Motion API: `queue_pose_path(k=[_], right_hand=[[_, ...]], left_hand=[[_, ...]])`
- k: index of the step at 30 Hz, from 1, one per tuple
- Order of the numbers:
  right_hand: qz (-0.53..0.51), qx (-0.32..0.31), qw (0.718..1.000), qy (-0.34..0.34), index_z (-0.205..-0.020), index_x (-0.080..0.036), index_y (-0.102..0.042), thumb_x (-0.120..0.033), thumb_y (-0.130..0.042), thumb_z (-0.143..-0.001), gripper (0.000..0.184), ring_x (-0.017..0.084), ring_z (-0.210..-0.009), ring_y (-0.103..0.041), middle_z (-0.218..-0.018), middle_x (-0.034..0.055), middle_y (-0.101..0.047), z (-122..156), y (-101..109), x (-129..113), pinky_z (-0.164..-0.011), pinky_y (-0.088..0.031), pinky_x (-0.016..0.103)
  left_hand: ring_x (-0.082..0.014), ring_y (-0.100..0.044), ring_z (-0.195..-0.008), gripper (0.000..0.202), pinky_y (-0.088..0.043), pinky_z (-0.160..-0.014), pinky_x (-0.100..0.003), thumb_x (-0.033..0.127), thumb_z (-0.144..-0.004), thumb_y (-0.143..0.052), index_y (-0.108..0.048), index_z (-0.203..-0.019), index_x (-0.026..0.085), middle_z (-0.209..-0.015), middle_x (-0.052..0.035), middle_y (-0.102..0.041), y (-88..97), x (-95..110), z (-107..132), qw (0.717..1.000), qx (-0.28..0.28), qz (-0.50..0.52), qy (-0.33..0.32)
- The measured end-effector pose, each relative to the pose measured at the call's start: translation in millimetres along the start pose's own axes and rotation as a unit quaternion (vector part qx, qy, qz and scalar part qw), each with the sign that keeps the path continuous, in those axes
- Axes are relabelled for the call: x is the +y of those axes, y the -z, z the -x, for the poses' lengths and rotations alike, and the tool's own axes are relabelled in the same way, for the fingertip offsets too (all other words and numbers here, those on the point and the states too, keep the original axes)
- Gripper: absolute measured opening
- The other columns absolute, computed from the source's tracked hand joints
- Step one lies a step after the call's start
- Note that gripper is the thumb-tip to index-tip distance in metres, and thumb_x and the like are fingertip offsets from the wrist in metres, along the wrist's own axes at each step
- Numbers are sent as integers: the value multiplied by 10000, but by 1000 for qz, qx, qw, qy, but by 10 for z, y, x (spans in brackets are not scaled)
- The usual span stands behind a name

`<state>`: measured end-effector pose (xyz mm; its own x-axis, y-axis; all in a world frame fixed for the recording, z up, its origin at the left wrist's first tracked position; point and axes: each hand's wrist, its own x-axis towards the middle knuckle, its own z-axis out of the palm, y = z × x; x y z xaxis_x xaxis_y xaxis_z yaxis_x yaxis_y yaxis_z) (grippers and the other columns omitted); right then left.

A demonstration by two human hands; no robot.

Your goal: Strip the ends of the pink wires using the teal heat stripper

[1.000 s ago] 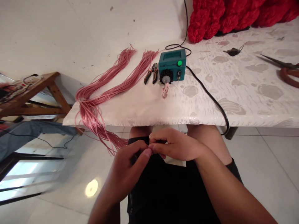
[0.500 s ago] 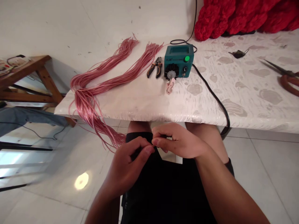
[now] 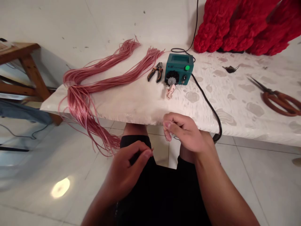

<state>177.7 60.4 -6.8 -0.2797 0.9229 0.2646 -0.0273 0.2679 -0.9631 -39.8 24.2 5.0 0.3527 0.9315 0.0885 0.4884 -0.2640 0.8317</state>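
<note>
My left hand (image 3: pixel 131 166) is closed in a pinch above my lap, thumb against forefinger. A tiny reddish-brown tip sticks out from between its fingertips; what it belongs to is hidden. My right hand (image 3: pixel 181 130) hovers at the table's front edge with thumb and forefinger pressed together and the other fingers curled. Whether anything thin is in that pinch cannot be seen. A bundle of pink cords (image 3: pixel 80 103) lies on the table, tied at a bend, and its lower end hangs over the edge close behind my left hand.
A teal machine (image 3: pixel 178 70) with a green button holds a pale clip (image 3: pixel 170 91) at its front. Pliers (image 3: pixel 155 72) lie left of it. To the right are a black power cable (image 3: pixel 210 105), a small dark object (image 3: pixel 230 69), scissors (image 3: pixel 277 99) and red ruffled bunches (image 3: pixel 225 31).
My hands were together at the fingertips and are now apart. The right has moved up and slightly right, towards the table edge; the left stays pinched. The view has shifted a little.
</note>
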Motion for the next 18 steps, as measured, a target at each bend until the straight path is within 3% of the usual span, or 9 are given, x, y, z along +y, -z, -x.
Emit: queue_pose_path(k=[6, 11, 18], right_hand=[[35, -20, 998, -49, -836, -193, -618, -333, -516, -1013, 248, 126, -659, -550, -666, -31, -563, 77, -101, -52, -652, -435, 263], [134, -26, 991, 0, -1027, -206, -679, -240, -574, -973, 123, 132, -761, -607, -912, 16, -690, 262, -132, -180, -688, -478, 256], [241, -47, 969, 7, -925, -203, -704, -127, -604, -882, 133, 91, -612, -546, -760, -24, -630, 421, -119, -145, -556, -413, 225]], left_hand=[[-83, -443, -433, 246, -365, -442, -189, 311, -1007, -486, -606, -818, 208, -498, 88, -473, -131, 91, -51, 997, 17, 69, 1], [-86, -461, -450, 276, -371, -465, -195, 289, -1010, -486, -577, -762, 210, -500, 85, -483, -126, 104, -71, 998, -33, 49, 1], [-100, -562, -609, 238, -418, -589, -221, 256, -1011, -490, -605, -807, 213, -675, 55, -600, -204, 15, -40, 998, -63, -18, -26]])
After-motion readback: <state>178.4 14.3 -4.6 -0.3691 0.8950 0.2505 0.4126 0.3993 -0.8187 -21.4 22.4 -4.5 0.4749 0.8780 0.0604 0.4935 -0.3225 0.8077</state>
